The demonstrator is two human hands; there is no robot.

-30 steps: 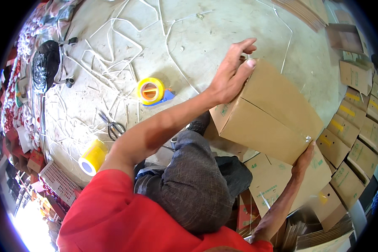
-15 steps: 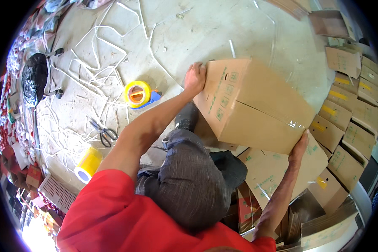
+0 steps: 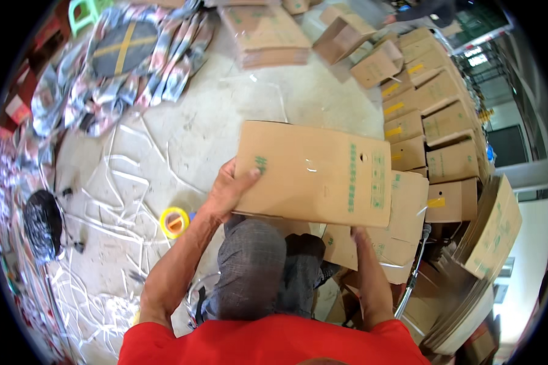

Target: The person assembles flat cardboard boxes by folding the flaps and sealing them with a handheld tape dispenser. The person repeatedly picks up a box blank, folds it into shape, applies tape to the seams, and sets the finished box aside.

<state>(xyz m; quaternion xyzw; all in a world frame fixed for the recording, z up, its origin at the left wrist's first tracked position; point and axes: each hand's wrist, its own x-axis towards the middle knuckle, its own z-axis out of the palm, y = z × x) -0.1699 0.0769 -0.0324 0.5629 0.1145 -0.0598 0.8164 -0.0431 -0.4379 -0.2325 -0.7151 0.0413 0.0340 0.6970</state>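
A brown cardboard box is hanging above the person's knees, turning one broad, nearly rectangular face up toward the view and leaning slightly down to the right. Its surface is looking smooth and matt, with a few small white glints shining near the middle. A single round, dark hole is showing toward the right end.

Green print is marking this face: a short mark is sitting near the left edge, a line of characters is running down the right part, and beside it a framed strip of small symbols is standing close to the right edge.

The left hand is grasping the box's left edge, its thumb pressing on the printed face and its fingers curling out of sight behind. The right hand is reaching up to the lower edge; the box is hiding most of its fingers, so I cannot tell whether they are gripping.

Flat cardboard with green print is lying just beyond the right end. Rows of boxes are standing farther right, some wearing yellow tape. A yellow tape roll, ring-shaped, is resting left of the left forearm, near thin white straps that are tangling across the rough grey floor.
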